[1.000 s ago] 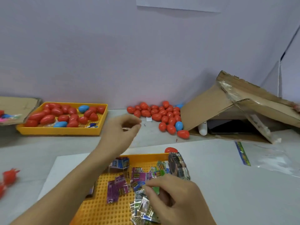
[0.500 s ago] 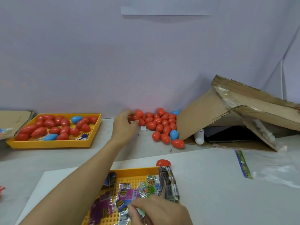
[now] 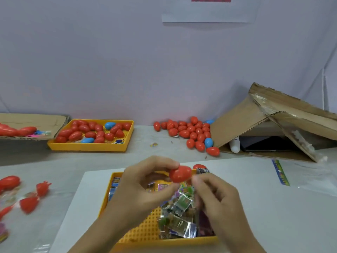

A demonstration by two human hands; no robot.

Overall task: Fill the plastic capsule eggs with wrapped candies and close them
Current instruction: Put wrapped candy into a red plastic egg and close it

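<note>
left hand (image 3: 145, 187): fingers curled, pinching a red egg (image 3: 180, 174) over the near tray (image 3: 164, 242)
right hand (image 3: 217, 198): fingers bent at the egg's right end, grip too blurry to tell

Your left hand (image 3: 144, 189) and right hand (image 3: 217, 196) are both bare, lower centre of frame: no gloves, rings, watch or bands that I can see. Both forearms are bare too, no sleeve down to the bottom edge; left one comes in from lower left, right one from lower right. Nails look short & unpainted where visible, but fingertips are motion-blurred, esp. on the right, so can't tell more detail there.
</note>
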